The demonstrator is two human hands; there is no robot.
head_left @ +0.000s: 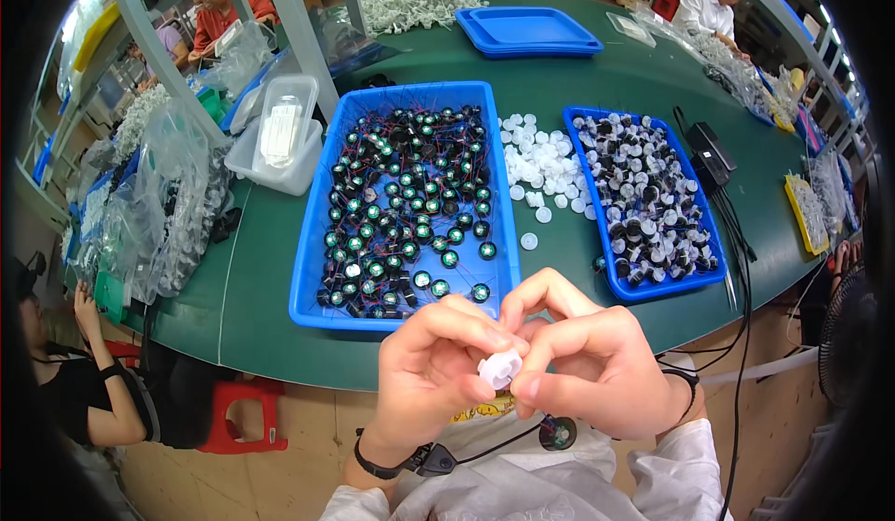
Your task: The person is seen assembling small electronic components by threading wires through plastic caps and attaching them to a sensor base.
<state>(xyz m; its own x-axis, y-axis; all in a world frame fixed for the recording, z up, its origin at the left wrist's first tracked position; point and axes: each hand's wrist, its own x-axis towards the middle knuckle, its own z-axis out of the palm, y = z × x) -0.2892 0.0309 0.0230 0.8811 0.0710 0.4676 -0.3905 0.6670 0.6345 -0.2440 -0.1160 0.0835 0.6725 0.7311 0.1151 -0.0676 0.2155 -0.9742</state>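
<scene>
In front of my chest, a small white round plastic cap (501,369) is pinched between my two hands. My left hand (431,358) is closed, its thumb and forefinger on the left side of the cap. From the right, the thumb and fingertips of my right hand (597,363) press on the same cap. Below my right hand shows a round black part with a green circuit face (557,433); what holds it there is hidden. Beyond my hands lies a large blue tray (300,308) of black round parts with green faces and thin wires.
Loose white caps (550,162) lie on the green table (266,283) between that tray and a smaller blue tray (643,290) of capped parts. A black power adapter (710,153) with cables stands at right. Clear plastic containers (280,139) sit left; other people work around the table.
</scene>
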